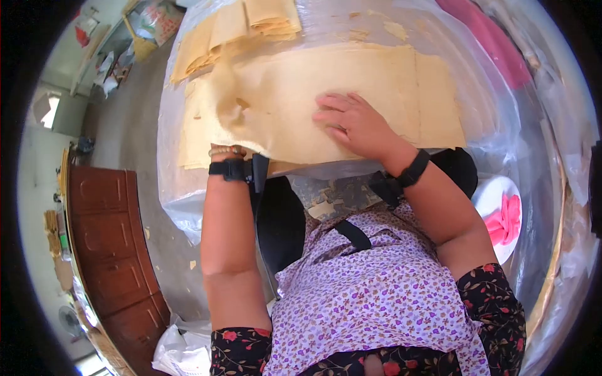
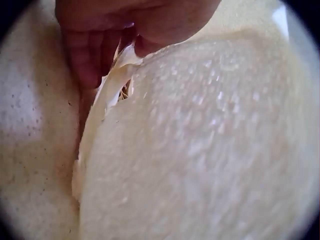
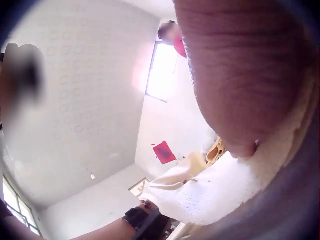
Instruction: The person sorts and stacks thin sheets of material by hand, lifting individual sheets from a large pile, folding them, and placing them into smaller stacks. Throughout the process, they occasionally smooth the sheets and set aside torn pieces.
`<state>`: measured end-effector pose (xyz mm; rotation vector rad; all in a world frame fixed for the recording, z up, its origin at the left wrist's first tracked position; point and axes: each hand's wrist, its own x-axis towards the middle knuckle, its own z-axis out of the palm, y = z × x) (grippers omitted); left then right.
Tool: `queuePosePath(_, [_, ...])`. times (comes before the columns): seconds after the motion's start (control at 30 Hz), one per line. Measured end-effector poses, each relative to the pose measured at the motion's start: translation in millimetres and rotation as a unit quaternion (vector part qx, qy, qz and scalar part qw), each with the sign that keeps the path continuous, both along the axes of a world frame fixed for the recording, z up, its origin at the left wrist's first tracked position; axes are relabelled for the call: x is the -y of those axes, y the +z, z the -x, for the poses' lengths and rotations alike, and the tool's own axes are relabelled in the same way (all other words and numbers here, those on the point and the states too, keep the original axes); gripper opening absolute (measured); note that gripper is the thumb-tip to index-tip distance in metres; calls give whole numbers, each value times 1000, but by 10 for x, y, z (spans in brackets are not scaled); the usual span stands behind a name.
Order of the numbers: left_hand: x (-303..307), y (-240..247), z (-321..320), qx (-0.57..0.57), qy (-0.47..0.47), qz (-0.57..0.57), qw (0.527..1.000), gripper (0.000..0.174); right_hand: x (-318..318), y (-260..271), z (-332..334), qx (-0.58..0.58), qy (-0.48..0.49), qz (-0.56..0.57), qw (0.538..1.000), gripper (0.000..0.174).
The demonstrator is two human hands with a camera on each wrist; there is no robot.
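A wide, thin, pale-yellow tofu skin sheet (image 1: 301,88) lies over other sheets on the table. At its left end the sheet rises in a crumpled fold that hides most of my left hand in the head view. The left wrist view shows my left hand (image 2: 140,22) with fingers curled, pinching the sheet at a torn edge with a small hole. My right hand (image 1: 359,125) rests on the sheet right of its middle, fingers extended and slightly spread, palm down.
Folded tofu skin sheets (image 1: 226,28) are stacked at the table's back left. Clear plastic (image 1: 179,125) covers the table, with loose scraps (image 1: 395,30) at the back. A pink cloth (image 1: 486,37) lies back right. A white stool (image 1: 501,188) with pink gloves stands at right.
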<state>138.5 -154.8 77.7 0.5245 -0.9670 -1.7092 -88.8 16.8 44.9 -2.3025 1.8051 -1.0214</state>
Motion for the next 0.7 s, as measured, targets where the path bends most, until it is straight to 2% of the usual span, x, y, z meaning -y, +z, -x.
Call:
queuePosePath(0.07, [23, -146, 195, -7, -35, 16, 999, 46, 24, -89, 73, 99, -4, 6, 995, 30])
queuePosePath(0.1, [44, -284, 331, -5, -69, 37, 997, 45, -4, -54, 121, 272, -29, -17, 962, 34])
queuePosePath(0.13, [10, -303, 455, -5, -98, 61, 993, 44, -16, 41, 165, 435, -49, -35, 898, 38])
queuePosePath(0.17, [-138, -390, 547, 27, -87, 90, 992, 45, -16, 138, 195, 586, -62, -51, 806, 42])
queuePosePath(0.2, [-373, -198, 676, 250, -59, 280, 925, 45, -33, 220, 261, 634, -80, -66, 766, 46])
queuePosePath(0.23, [-611, 0, 805, 429, 15, 453, 782, 46, -76, 297, 362, 680, -97, -80, 723, 51])
queuePosePath(0.27, [-726, -3, 912, 592, 120, 610, 513, 47, -130, 357, 443, 723, -115, -95, 675, 55])
queuePosePath(0.3, [-783, -91, 990, 608, 109, 598, 511, 50, -200, 399, 486, 671, -162, -114, 714, 67])
queuePosePath(0.37, [-840, -350, 1110, 638, 84, 575, 506, 57, -240, 341, 568, 517, -223, -134, 816, 69])
queuePosePath(0.4, [-847, -360, 1130, 622, 71, 582, 519, 58, -246, 280, 596, 433, -250, -144, 854, 70])
queuePosePath(0.47, [-855, -338, 1106, 594, 43, 591, 544, 60, -209, -27, 688, 353, -241, -98, 899, 67])
queuePosePath(0.5, [-863, -269, 1075, 576, 50, 581, 574, 61, -190, -117, 724, 310, -233, -74, 919, 67])
queuePosePath(0.57, [-863, -65, 980, 537, 67, 558, 629, 64, -229, -12, 695, 313, -248, -85, 913, 62])
queuePosePath(0.7, [-624, 66, 466, 579, 159, 529, 599, 69, -217, 12, 672, 320, -277, -83, 902, 46])
